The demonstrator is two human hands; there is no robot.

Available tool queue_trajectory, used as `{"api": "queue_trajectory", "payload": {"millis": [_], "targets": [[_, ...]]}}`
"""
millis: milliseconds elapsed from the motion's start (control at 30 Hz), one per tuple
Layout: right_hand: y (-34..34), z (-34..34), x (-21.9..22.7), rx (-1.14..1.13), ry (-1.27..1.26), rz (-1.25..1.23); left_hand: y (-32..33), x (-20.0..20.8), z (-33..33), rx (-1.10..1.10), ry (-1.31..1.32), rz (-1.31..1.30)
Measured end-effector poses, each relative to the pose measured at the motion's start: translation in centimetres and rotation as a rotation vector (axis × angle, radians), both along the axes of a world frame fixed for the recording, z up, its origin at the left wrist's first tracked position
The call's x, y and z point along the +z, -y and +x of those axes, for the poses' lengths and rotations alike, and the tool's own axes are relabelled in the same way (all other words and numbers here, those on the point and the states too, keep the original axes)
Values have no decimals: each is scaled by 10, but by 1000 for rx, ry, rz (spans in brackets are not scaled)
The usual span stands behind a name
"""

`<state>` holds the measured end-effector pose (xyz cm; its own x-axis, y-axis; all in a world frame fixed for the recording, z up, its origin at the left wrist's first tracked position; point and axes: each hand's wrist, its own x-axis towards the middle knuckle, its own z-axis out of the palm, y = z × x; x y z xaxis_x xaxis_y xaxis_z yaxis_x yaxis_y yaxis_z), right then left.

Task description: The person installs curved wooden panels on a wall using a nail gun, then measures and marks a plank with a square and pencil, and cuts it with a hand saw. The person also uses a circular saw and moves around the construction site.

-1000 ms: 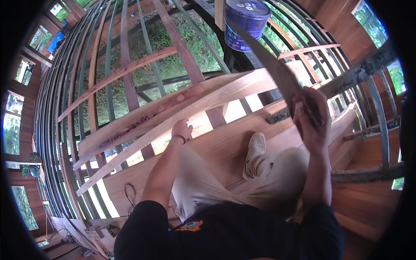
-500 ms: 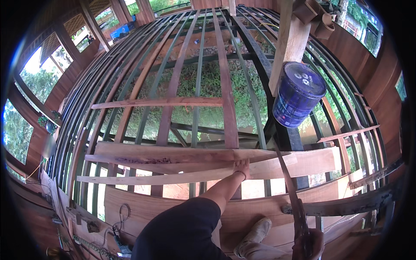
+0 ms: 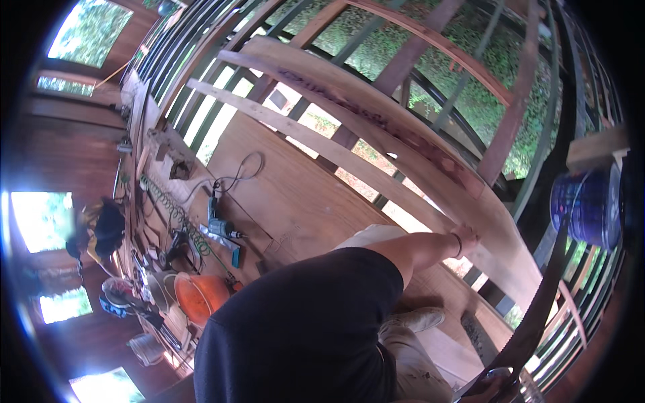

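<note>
My left hand [image 3: 467, 239] lies on the pale end of the wooden planks, its fingers out over the wood; a band circles the wrist. Under and beside it are a wide plank [image 3: 322, 80] with a dark-stained edge and a narrow plank [image 3: 302, 131], both lying across the floor joists. At the lower right my right hand [image 3: 496, 389] grips the handle of a handsaw [image 3: 531, 329], partly cut off by the picture's edge. The toothed blade points up and away, crossing in front of the plank's right end and the blue bucket [image 3: 584, 208].
Joists [image 3: 524, 94] span open gaps above greenery. Wide boards [image 3: 295, 181] carry a power drill [image 3: 215, 221] with a cord. An orange bucket [image 3: 198, 295], a coiled green hose [image 3: 161, 201] and various tools stand at the left. My shoe [image 3: 423, 319] rests on the boards.
The view has swung left and tilted, bringing the drill, orange bucket and tools into sight. My left hand stays on the planks, and my right still holds the handsaw.
</note>
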<state>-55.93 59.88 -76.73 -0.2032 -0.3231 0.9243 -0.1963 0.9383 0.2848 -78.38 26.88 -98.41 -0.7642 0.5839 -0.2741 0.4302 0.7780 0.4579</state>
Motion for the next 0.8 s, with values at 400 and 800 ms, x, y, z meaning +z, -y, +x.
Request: {"api": "queue_trajectory", "payload": {"millis": [400,800], "targets": [[165,-33,111,4,925,-975,68,78,38,-189,176,62],[276,60,158,-214,1012,-1626,81,130,61,-244,306,38]]}}
